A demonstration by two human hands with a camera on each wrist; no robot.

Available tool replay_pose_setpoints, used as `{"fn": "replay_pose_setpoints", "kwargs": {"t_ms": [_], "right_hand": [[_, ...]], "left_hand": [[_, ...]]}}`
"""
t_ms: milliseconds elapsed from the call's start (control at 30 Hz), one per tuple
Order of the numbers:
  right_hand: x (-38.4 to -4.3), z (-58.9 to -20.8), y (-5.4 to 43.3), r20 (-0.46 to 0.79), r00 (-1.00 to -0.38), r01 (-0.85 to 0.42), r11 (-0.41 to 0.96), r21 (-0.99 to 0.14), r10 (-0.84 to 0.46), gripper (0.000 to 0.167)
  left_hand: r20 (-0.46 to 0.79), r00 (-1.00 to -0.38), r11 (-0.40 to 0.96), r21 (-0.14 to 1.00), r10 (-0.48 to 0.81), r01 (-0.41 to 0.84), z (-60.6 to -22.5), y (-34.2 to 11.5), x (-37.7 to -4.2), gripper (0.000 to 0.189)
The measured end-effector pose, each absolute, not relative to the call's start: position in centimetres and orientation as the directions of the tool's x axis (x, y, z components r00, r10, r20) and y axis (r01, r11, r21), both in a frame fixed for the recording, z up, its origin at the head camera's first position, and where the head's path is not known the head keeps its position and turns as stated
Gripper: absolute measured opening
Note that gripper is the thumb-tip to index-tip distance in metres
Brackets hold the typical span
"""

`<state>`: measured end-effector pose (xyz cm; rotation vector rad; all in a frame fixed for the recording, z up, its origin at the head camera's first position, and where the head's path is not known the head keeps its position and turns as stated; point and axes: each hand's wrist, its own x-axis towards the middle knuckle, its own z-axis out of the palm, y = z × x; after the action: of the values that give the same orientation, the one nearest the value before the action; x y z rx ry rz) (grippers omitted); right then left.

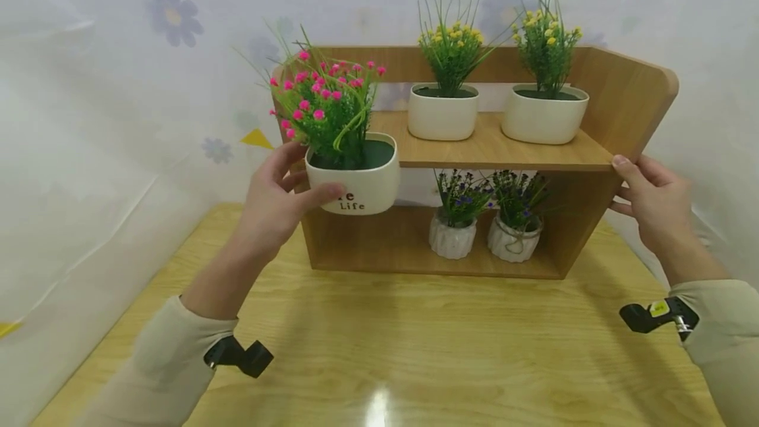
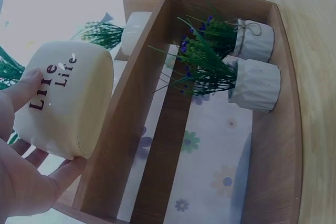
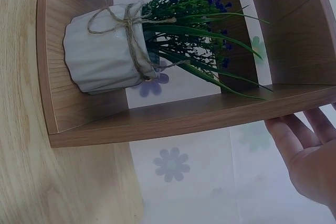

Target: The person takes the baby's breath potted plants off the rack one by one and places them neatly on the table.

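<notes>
Beige sleeves (image 1: 160,348) closest, black wrist camera (image 1: 237,356) strapped on each. Beyond them, your left hand (image 1: 279,199) has the oval cream planter (image 1: 376,183) by its left end: thumb across the front by the "Life" lettering (image 1: 352,205), other fingers curled around the back and underside, spread only as wide as the pot. Planter's held up in front of the left part of the two-tier wooden shelf (image 1: 634,81), about level with the upper board (image 1: 492,158); can't tell if it touches the board's edge.

Your right hand (image 1: 658,199) pinches the shelf's right side, thumb on the front edge, fingers against the outer face.

Handling, best guess: planter walls stiff and smooth, probably ceramic or hard plastic, so a bit slippery and maybe chippable. Weight likely modest, fine one-handed, but your one-end grip could let the far end dip. Take it by the walls, thumb front, fingers behind, a fingertip under the base. Skip the pink flowers (image 1: 317,94) and grass blades; they look thin and bendy, likely artificial, and could pull loose.

Same pot type with yellow blooms: middle planter (image 1: 441,117), right planter (image 1: 542,120), both up top. Purple-flowered ribbed pots (image 1: 452,240) sit below.
</notes>
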<state>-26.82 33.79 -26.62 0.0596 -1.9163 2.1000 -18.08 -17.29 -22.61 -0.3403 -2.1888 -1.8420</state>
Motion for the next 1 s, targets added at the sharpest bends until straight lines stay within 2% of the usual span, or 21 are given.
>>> {"fn": "replay_pose_setpoints", "kwargs": {"t_ms": [333,567,733,1000], "right_hand": [[-27.0,-26.3,33.7,0.207,-0.960,-0.220,-0.048,-0.974,0.187,0.057],[-26.9,-26.1,33.7,0.214,-0.958,-0.234,-0.092,-0.968,0.192,0.051],[-26.6,-26.1,33.8,0.190,-0.962,-0.212,-0.099,-0.972,0.194,0.053],[-26.6,-26.2,33.4,0.172,-0.966,-0.192,-0.089,-0.977,0.193,0.058]], "left_hand": [[0.333,-0.943,0.216,0.921,-0.011,0.323,-25.5,-18.9,-15.7,0.080],[0.329,-0.944,0.218,0.923,-0.014,0.318,-27.6,-20.5,-15.0,0.079],[0.334,-0.943,0.207,0.923,-0.006,0.326,-29.4,-21.9,-14.7,0.078],[0.269,-0.961,0.230,0.941,-0.070,0.247,-32.1,-24.3,-13.9,0.080]]}}
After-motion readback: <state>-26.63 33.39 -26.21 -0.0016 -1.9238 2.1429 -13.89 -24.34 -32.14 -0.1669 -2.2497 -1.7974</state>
